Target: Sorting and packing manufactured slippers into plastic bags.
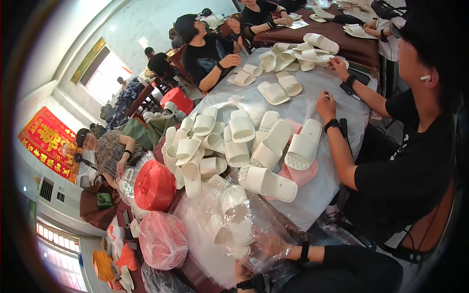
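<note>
A clear plastic bag (273, 222) with white slippers (234, 200) in or under it lies at the near table edge. My right hand (268, 243) shows through its film, fingers bent and closed on the bag, their tips blurred. Just below, at the bag's lower edge, my left hand (243, 271) is closed on the film, mostly hidden. I wear dark bands on both wrists. Right above the bag, a loose white slipper (267, 182) lies on its side in front of a heap of white slippers (239, 128).
A red roll of twine (155, 185) and a pink plastic-wrapped bundle (163, 240) stand left of the bag. A co-worker's hand (326, 105) rests by the table's right side. More slippers (281, 88) lie farther back. Other people sit around; a red stool (178, 100) stands beyond.
</note>
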{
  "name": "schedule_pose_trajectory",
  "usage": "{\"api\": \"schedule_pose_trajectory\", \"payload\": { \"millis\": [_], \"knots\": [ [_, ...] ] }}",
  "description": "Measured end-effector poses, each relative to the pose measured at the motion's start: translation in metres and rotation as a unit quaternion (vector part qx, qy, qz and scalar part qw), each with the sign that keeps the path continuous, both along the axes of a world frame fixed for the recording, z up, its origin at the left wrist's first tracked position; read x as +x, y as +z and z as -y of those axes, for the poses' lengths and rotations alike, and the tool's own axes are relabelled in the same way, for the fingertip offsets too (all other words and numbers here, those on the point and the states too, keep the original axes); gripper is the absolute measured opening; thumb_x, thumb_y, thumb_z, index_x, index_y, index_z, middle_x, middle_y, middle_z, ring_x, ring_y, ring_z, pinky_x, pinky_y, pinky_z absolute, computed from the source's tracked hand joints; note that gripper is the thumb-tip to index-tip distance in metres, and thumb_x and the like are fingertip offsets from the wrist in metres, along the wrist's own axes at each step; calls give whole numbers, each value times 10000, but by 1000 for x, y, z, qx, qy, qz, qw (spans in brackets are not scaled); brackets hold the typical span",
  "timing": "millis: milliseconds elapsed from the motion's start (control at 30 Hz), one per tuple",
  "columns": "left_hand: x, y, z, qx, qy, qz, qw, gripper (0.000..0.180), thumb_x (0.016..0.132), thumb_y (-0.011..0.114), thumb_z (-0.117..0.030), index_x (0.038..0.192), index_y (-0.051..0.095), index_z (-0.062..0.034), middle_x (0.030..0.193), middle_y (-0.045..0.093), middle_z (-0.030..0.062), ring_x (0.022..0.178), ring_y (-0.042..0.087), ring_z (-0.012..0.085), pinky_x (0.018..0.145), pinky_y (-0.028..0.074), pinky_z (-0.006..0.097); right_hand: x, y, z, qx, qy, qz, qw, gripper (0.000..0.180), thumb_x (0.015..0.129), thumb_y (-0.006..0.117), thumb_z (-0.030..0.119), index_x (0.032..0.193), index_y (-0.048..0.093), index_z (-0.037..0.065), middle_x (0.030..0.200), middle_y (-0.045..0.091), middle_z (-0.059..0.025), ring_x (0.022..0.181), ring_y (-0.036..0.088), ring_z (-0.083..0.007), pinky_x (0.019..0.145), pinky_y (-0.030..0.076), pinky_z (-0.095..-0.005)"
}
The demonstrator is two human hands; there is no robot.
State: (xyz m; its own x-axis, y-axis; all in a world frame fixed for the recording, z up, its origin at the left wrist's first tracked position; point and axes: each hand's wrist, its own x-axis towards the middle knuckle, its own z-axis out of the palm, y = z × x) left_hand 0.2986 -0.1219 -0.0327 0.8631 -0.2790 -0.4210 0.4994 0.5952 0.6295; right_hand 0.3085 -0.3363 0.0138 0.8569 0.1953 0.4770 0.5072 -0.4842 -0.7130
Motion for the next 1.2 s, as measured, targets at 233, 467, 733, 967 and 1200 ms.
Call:
{"api": "schedule_pose_trajectory", "payload": {
  "millis": [233,467,733,967,1200],
  "knots": [
    [-8,30,13,35,35,-32,998,523,770,661,-65,1253,467,-19,1226,535,123,1092,535,281,922,471,419,14,10,-1,-152,20,96,983,487,838,575,209,1288,459,63,1348,420,-214,1119,507,-374,937,411,-451],
    [-5,7,2,15,51,-49,997,518,784,642,-26,1270,463,-30,1238,539,95,1125,523,259,945,447,402,13,37,-18,-55,-25,-50,997,485,840,568,232,1285,468,68,1329,425,-247,1107,509,-388,968,369,-489],
    [-1,25,18,-1,2,-21,1000,455,805,600,8,1245,487,-17,1135,604,93,1058,571,240,924,456,387,-29,59,34,-89,268,-73,956,488,880,569,217,1302,441,8,1351,405,-221,1291,333,-395,1071,270,-470],
    [-9,20,8,-72,30,-17,997,424,806,572,1,1221,488,-28,1083,617,109,1007,590,271,881,470,419,-21,124,120,397,318,-485,711,338,900,582,138,1199,533,-10,1116,613,-111,817,620,-119,790,486,-272],
    [-11,-9,4,-145,53,-87,984,441,828,606,-88,1245,468,-54,1147,582,87,1027,575,225,854,487,386,-1,94,86,-32,-95,-114,988,585,838,661,337,1259,453,-12,1078,576,-156,764,587,-192,702,490,-319]
  ]
}}
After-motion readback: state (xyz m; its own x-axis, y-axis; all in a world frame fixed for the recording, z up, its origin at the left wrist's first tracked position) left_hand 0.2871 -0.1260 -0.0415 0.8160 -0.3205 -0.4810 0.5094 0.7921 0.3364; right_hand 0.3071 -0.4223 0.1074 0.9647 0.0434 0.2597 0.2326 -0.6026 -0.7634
